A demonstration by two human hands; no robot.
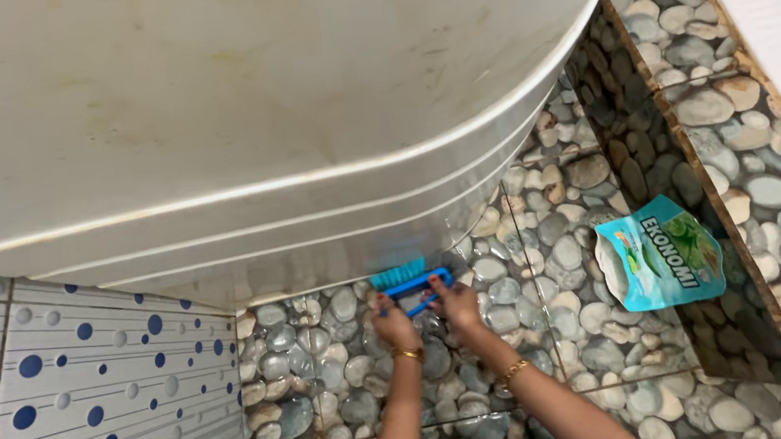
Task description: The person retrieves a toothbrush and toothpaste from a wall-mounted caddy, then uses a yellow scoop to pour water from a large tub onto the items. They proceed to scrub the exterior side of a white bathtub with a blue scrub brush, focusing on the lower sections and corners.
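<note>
blue scrub brush (408,281), left hand (392,325), right hand (457,303) gripping, seemingly against white tank (229,120)

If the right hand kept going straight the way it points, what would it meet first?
Probably the large white plastic tub: the right hand grips the blue scrub brush, already at the tub's base; depth is unclear.

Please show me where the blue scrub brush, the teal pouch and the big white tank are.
blue scrub brush (411,279), head view, on its blue handle.
teal pouch (662,261), head view, middle of its front face.
white tank (227,101), head view, on its curved side wall.
</note>
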